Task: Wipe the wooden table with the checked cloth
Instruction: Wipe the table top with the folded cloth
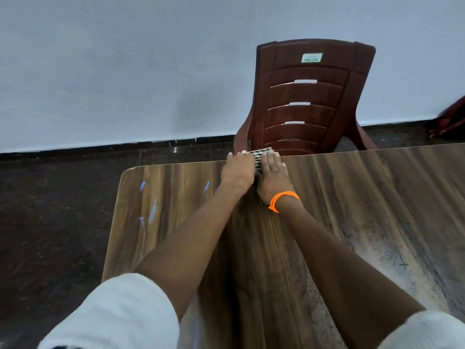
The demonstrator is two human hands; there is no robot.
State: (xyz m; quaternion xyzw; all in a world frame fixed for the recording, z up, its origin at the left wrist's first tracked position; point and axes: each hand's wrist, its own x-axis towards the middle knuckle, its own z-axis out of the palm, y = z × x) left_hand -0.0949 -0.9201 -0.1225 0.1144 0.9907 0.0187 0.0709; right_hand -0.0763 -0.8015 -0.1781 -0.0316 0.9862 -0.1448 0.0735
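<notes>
The checked cloth (259,157) lies folded at the far edge of the wooden table (352,210); only a narrow black-and-white strip of it shows between my hands. My left hand (237,172) presses flat on its left part. My right hand (273,175), with an orange band at the wrist, presses flat on its right part. Both arms stretch out across the tabletop, fingertips reaching the table's far edge.
A dark red plastic chair (304,102) stands right behind the table's far edge, close to my hands. A few bluish marks (152,210) sit on the table's left part. Dark floor (50,222) lies to the left, a pale wall (125,71) beyond.
</notes>
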